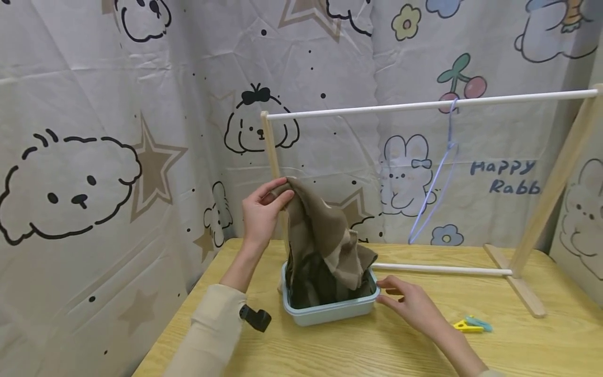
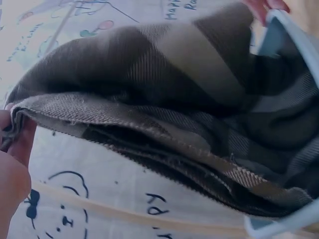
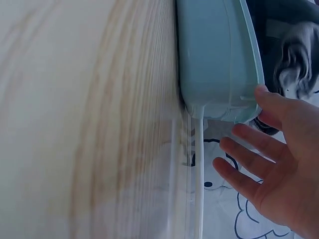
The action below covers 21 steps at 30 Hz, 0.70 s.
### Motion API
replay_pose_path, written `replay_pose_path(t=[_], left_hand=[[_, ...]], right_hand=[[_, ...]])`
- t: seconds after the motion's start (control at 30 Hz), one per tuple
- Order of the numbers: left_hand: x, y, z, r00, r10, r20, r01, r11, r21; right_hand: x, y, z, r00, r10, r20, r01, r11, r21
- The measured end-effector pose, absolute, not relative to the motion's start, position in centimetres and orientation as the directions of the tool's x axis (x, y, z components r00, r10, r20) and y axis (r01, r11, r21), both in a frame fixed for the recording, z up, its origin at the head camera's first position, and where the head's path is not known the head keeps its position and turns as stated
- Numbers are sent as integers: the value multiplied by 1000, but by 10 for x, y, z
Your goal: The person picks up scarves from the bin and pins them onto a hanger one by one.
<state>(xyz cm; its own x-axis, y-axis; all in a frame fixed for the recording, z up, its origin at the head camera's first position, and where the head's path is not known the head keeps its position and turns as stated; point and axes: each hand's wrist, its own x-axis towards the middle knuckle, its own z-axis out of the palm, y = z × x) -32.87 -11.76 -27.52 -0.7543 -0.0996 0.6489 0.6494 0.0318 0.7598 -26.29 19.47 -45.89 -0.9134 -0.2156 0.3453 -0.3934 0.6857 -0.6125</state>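
A brown plaid cloth [image 1: 313, 220] rises out of a pale blue plastic basin [image 1: 330, 313], most of it still bunched inside. My left hand [image 1: 261, 214] pinches a raised corner of it between thumb and fingers, above the basin's left side. In the left wrist view the cloth [image 2: 189, 64] stretches from the fingertips to the basin, its stitched edges and folds showing. At the basin's right corner, my right hand [image 1: 414, 306] holds the rim with thumb and index finger. The right wrist view shows its other fingers [image 3: 244, 172] extended beside the basin wall [image 3: 219, 59].
Behind the basin stands a wooden rack with a white top rod [image 1: 377, 109] and a lower rod [image 1: 443, 269]. A purple hanger [image 1: 431, 193] hangs from the top rod. Yellow and blue clips [image 1: 472, 324] lie on the wooden table [image 1: 377, 351], right. A printed curtain [image 1: 188, 78] surrounds it.
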Motion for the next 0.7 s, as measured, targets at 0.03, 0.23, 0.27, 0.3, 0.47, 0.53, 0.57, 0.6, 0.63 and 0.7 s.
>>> replay_pose_path(t=[0.03, 0.23, 0.27, 0.3, 0.47, 0.53, 0.57, 0.6, 0.63, 0.7], left_hand=[[-329, -116, -270, -759, -113, 641, 643, 24, 766], [-333, -107, -239, -760, -176, 626, 639, -26, 769], [-334, -107, -235, -753, -185, 631, 646, -30, 763], [-334, -106, -230, -749, -195, 633, 651, -34, 759], [-335, -101, -207, -728, -241, 642, 671, -54, 740], [-334, -99, -197, -715, -263, 648, 683, -62, 728], [-333, -99, -192, -709, -275, 650, 689, -75, 721], [-332, -98, -187, -705, -288, 648, 694, -90, 715], [-331, -97, -182, -700, -302, 648, 700, -105, 707], [-329, -96, -172, -686, -329, 649, 717, -149, 681]], right_hand=[[-263, 195, -459, -913, -213, 347, -393, 685, -614], [-260, 190, -458, -910, -186, 370, -389, 691, -609], [-260, 189, -459, -909, -182, 375, -389, 692, -608], [-259, 187, -459, -909, -177, 377, -387, 693, -608], [-258, 177, -460, -915, -136, 380, -360, 699, -617], [-258, 174, -461, -918, -116, 379, -344, 709, -616], [-259, 173, -461, -919, -108, 380, -338, 711, -617], [-259, 171, -461, -920, -100, 378, -331, 714, -617], [-259, 170, -462, -922, -94, 376, -325, 717, -617], [-260, 168, -462, -925, -82, 372, -313, 719, -620]])
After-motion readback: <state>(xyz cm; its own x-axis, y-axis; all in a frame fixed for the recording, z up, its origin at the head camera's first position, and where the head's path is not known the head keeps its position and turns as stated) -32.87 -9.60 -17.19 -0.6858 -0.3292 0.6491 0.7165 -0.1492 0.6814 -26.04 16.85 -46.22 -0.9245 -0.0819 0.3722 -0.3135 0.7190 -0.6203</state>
